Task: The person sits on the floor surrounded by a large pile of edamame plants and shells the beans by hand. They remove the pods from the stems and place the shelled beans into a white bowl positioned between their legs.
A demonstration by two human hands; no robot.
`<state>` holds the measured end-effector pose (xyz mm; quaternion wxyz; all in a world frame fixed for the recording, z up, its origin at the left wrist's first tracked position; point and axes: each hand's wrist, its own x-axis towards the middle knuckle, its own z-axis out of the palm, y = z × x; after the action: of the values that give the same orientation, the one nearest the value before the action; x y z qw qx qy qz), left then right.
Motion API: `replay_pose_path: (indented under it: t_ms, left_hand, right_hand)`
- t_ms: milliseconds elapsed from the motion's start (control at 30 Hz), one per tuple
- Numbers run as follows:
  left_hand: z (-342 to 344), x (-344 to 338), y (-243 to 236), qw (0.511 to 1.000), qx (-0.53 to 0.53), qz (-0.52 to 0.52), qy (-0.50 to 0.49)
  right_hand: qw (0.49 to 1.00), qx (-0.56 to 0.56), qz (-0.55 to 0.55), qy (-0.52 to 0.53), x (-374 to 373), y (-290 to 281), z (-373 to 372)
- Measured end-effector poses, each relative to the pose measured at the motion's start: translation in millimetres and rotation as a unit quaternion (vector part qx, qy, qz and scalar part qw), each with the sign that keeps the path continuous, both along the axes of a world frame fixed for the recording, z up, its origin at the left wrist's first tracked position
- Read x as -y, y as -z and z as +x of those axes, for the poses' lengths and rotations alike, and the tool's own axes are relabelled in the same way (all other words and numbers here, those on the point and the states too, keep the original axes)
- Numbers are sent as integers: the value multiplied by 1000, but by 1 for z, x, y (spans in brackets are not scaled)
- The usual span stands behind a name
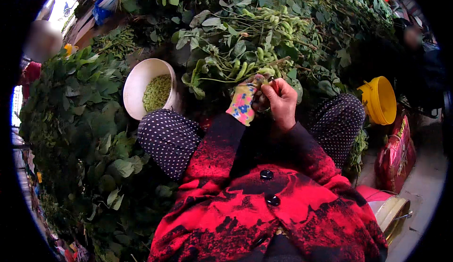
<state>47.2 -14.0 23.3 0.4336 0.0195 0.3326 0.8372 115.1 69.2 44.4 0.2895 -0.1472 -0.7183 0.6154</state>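
My left hand [247, 102], in a flowery yellow and pink glove, grips the woody stem of a leafy bean plant [245, 45] that lies across my lap, hung with green pods. My right hand [281, 102] is bare and closed around the same stem end, right beside the left hand, fingers pinched near a pod. Both sleeves are red and black. My knees, in dark dotted trousers, stick out on either side of the hands. What sits inside the fists is hidden.
A white bucket [138, 80] holding picked green pods stands by my left knee. Heaps of leafy bean plants [80, 120] fill the left and far side. A yellow bucket [383, 99] and a red sack [397, 154] sit at right. Other people are at both edges.
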Motion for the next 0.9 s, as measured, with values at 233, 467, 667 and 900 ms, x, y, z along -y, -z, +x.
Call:
replay_pose_path:
  t_ms: [233,467,667,900]
  left_hand:
    - [3,6,-19,998,-48,3,-29]
    - [3,5,-26,998,-47,-16,-26]
    - [5,9,-18,994,-8,-60,-87]
    - [-5,23,9,939,-319,-113,-61]
  right_hand:
    - [931,-10,-365,-15,3,-18,-3]
    - [909,-10,-415,-37,-2,-26,-6]
    - [994,-37,97,23,13,-24,-3]
    - [996,-39,58,-54,20,-28,2]
